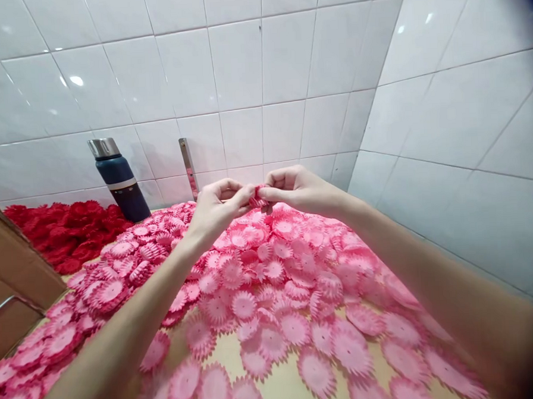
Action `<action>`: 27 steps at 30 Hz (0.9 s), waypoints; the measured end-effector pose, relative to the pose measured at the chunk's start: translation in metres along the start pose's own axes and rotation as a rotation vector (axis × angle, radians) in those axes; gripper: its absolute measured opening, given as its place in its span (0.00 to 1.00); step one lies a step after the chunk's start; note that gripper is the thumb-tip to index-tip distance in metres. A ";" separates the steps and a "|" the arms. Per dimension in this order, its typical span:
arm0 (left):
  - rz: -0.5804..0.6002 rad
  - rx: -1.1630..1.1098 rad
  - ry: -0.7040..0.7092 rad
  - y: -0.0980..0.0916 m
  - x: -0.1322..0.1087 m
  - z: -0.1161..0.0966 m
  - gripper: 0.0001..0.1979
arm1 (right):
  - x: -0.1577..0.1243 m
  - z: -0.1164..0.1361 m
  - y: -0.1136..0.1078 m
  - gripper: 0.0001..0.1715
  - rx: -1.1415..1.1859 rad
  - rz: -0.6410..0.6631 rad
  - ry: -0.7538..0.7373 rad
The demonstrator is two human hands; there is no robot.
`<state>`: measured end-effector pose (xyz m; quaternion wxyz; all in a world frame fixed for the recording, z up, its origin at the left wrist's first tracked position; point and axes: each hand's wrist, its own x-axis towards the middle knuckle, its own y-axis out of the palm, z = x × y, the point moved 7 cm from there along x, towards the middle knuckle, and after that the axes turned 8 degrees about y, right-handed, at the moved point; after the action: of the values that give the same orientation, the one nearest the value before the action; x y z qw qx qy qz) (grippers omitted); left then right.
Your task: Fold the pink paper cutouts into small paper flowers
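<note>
Disc pinched between both hands, right of the bottle

The disc, pink with a toothed edge, is held up to the right of the bottle, above a broad heap of loose discs. The left hand grips it between thumb and fingers on the side nearer the bottle; the right hand pinches it from the side farther away. The fingertips nearly meet and cover much of it, so whether it is one layer or several cannot be told.

The loose discs, pale pink with darker toothed rims, spread from the foot of the bottle out to its right and toward the wearer. Many overlap, and those farthest forward of the bottle lie thinner, with yellowish patches of worktop between them. Many show a small dark dot at the centre.

The bottle is dark blue with a pale band and a metal cap. Left of it lies a red pile; farther left and nearer the wearer is a cardboard box. Just right of the bottle, a metal strip stands against the white tiled wall behind.
</note>
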<state>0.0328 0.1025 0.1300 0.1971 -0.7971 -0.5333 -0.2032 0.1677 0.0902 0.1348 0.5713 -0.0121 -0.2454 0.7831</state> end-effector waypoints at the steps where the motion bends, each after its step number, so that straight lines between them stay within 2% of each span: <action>1: 0.021 0.080 0.015 0.001 -0.001 0.001 0.13 | -0.001 0.000 0.001 0.19 -0.064 -0.007 0.023; 5: 0.081 0.257 0.073 0.001 -0.003 0.007 0.14 | -0.003 -0.001 0.004 0.18 -0.208 0.014 0.054; 9: 0.216 0.122 0.044 0.003 -0.001 0.016 0.14 | -0.002 -0.003 0.008 0.16 -0.260 0.082 0.048; 15: 0.329 -0.142 -0.082 -0.001 0.000 0.019 0.15 | -0.005 -0.003 0.016 0.16 -0.059 0.233 0.042; 18: 0.466 -0.127 -0.138 -0.001 -0.004 0.014 0.14 | -0.006 -0.007 0.023 0.16 0.058 0.330 0.056; 20: 0.521 -0.008 -0.123 -0.003 -0.005 0.011 0.14 | -0.005 -0.012 0.027 0.15 0.078 0.364 0.060; 24: 0.432 0.239 -0.019 -0.010 0.000 0.009 0.13 | 0.002 -0.024 0.027 0.15 -0.015 0.302 0.073; 27: 0.382 0.294 -0.033 -0.010 0.000 0.021 0.12 | 0.005 -0.030 0.024 0.17 -0.109 0.212 0.081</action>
<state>0.0258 0.1172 0.1131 0.3372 -0.8496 -0.3996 -0.0693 0.1535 0.0999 0.1004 0.4934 -0.1008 -0.2619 0.8233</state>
